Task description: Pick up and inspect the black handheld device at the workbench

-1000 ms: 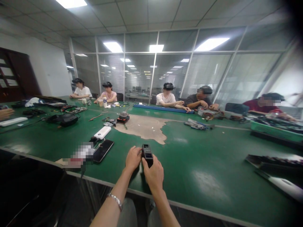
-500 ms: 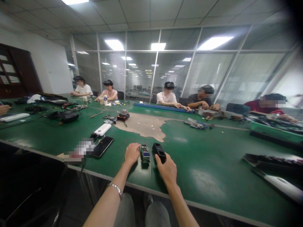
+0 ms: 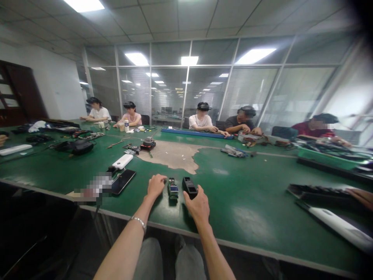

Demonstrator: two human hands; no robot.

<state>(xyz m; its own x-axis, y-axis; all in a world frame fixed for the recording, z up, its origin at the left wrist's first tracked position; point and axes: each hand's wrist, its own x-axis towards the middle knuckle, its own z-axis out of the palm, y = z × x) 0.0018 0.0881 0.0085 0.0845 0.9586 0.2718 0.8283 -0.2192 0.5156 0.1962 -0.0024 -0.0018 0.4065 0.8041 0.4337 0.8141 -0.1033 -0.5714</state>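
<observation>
My left hand (image 3: 156,186) rests on the green table with its fingers loosely bent and nothing in it. Its fingertips are just left of a small green circuit board assembly (image 3: 173,189), which has a small bluish screen and lies upright along my line of view. To the right of the board lies a black plastic housing (image 3: 190,186) with openings in its top face. My right hand (image 3: 198,204) has its thumb at the near left side of this housing and its fingers along the right side. The housing's near end is partly hidden by that hand.
Left of my hands lie a black phone (image 3: 124,182) and a white power bank (image 3: 122,161). Farther off is a dark device on a red base (image 3: 148,143). Gloves (image 3: 234,151), a green basket (image 3: 326,157) and a long white-and-black part (image 3: 338,223) lie rightward. Several people sit opposite.
The whole view has shifted slightly, so things appear farther left. My right thumb has slid off the housing's top toward its near left edge. The board and housing keep their spacing.
</observation>
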